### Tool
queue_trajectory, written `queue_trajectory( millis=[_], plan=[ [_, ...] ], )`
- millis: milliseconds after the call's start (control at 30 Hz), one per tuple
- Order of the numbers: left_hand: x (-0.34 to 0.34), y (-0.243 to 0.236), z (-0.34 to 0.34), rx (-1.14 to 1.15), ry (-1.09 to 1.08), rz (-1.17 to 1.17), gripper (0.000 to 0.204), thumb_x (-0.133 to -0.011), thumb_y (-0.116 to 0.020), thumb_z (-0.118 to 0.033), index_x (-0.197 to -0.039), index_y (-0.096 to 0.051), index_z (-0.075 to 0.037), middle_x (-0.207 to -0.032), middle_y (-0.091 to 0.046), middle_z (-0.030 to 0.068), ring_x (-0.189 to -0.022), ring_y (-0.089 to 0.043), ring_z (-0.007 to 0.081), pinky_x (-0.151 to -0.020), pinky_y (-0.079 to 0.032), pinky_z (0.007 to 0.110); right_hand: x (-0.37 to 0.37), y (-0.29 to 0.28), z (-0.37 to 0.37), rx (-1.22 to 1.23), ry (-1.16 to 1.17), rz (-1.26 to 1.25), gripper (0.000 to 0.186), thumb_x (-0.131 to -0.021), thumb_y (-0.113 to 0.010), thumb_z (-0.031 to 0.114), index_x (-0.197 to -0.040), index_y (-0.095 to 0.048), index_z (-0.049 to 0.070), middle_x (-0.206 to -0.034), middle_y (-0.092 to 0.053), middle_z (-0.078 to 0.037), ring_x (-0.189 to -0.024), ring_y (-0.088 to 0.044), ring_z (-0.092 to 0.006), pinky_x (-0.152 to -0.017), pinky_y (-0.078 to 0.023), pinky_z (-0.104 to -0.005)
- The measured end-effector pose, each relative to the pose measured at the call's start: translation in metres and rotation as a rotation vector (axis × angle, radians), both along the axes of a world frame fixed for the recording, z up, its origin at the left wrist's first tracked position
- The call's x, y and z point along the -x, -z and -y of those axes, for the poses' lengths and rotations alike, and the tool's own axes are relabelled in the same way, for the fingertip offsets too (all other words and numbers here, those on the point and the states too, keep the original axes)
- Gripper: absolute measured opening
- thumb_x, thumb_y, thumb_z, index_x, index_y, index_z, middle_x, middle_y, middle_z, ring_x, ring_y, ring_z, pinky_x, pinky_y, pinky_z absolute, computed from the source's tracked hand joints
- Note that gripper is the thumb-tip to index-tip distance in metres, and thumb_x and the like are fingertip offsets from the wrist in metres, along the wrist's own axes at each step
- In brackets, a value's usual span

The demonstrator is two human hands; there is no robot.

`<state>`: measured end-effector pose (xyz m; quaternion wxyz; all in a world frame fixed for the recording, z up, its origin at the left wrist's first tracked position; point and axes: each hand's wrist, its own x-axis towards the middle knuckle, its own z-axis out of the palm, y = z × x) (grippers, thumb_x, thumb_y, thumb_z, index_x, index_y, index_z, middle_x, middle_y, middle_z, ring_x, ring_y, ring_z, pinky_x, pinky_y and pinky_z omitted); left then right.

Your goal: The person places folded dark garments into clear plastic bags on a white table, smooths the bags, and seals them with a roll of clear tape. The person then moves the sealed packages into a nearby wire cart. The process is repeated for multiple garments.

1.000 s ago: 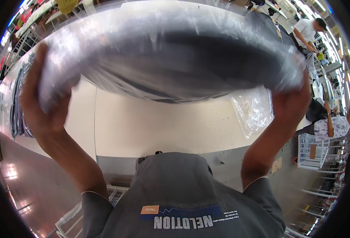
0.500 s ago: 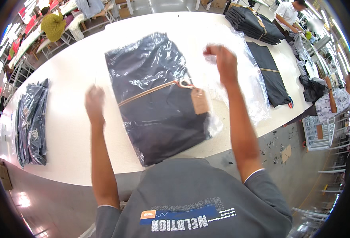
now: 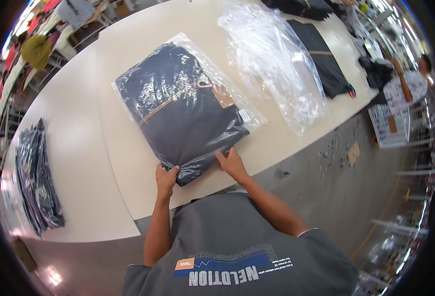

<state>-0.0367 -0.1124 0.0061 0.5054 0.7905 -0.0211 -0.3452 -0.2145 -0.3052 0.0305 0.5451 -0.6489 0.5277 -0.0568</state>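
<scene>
A folded dark garment in a clear plastic bag (image 3: 178, 118) lies in front of me on the table, turned at a slant. Through the film I see a tan cord band, a pale cord loop and a brown hang tag (image 3: 223, 96). At the bag's near left corner, my left hand (image 3: 166, 180) is closed, pinching the film between thumb and fingers. My right hand (image 3: 232, 164) grips the near edge farther right, thumb on top and fingers partly hidden. Creases run through the plastic between both hands.
Loose clear plastic bags (image 3: 281, 64) lie to the right, beside a folded dark garment (image 3: 321, 56). A dark stack (image 3: 303, 7) stands at the far right. Bagged garments (image 3: 39, 180) are piled at the left of the white table (image 3: 79, 128). Other people work beyond it.
Both hands have come down from beside the bag to its near edge and taken hold there. The bagged garment now sits farther left and slightly turned. My view has shifted too.
</scene>
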Motion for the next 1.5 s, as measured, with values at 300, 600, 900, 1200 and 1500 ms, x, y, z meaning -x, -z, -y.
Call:
queue_trajectory(
  millis=[300, 600, 900, 1200, 1500],
  plan=[
    [-0.025, 0.003, -0.107, -0.035, 0.173, -0.137, 0.03, -0.084, -0.075, -0.016, -0.101, -0.063, 0.006, -0.084, -0.067, 0.0111, -0.07, -0.064, 0.0167, -0.059, -0.05, 0.031, 0.011, 0.006, -0.077, -0.179, 0.537, 0.229, 0.053, -0.093, -0.073, 0.039, -0.111, -0.056, -0.008, -0.093, -0.064, -0.013, -0.069, -0.067, -0.019, -0.05, -0.054, -0.0316],
    [-0.074, -0.027, -0.157, -0.202, 0.472, -0.171, 0.035, -0.083, -0.075, -0.021, -0.096, -0.065, 0.01, -0.073, -0.066, 0.0119, -0.058, -0.065, 0.0175, -0.05, -0.054, 0.03, 0.007, -0.001, -0.091, 0.854, 0.496, -0.211, 0.054, -0.086, -0.071, 0.019, -0.129, -0.05, -0.004, -0.131, -0.049, -0.025, -0.12, -0.052, -0.0379, -0.103, -0.042, -0.0497],
    [-0.079, -0.054, -0.128, -0.258, 0.419, 0.591, 0.066, -0.087, -0.077, -0.023, -0.139, -0.046, 0.004, -0.129, -0.055, 0.0263, -0.119, -0.058, 0.0405, -0.102, -0.046, 0.047, -0.072, -0.022, -0.035, 0.61, 0.08, -0.493, 0.049, -0.084, -0.071, 0.036, -0.123, -0.064, 0.007, -0.123, -0.065, -0.013, -0.12, -0.056, -0.0337, -0.101, -0.042, -0.0511],
    [-0.071, -0.081, -0.028, -0.161, 0.49, 0.683, 0.066, -0.087, -0.074, -0.017, -0.144, -0.046, 0.0, -0.139, -0.051, 0.0238, -0.129, -0.051, 0.041, -0.109, -0.042, 0.047, -0.072, -0.008, -0.023, 0.577, 0.135, -0.309, 0.035, -0.086, -0.074, 0.036, -0.107, -0.07, 0.009, -0.103, -0.071, -0.009, -0.102, -0.063, -0.0246, -0.088, -0.047, -0.045],
    [-0.036, -0.082, 0.007, -0.12, 0.584, 0.661, 0.063, -0.086, -0.074, -0.017, -0.141, -0.048, -0.001, -0.138, -0.053, 0.0237, -0.129, -0.051, 0.0411, -0.109, -0.042, 0.048, -0.053, -0.026, 0.01, -0.105, -0.11, 0.119, 0.022, -0.087, -0.071, 0.024, -0.096, -0.074, 0.004, -0.086, -0.071, -0.012, -0.078, -0.067, -0.0225, -0.073, -0.052, -0.0358]
  ],
)
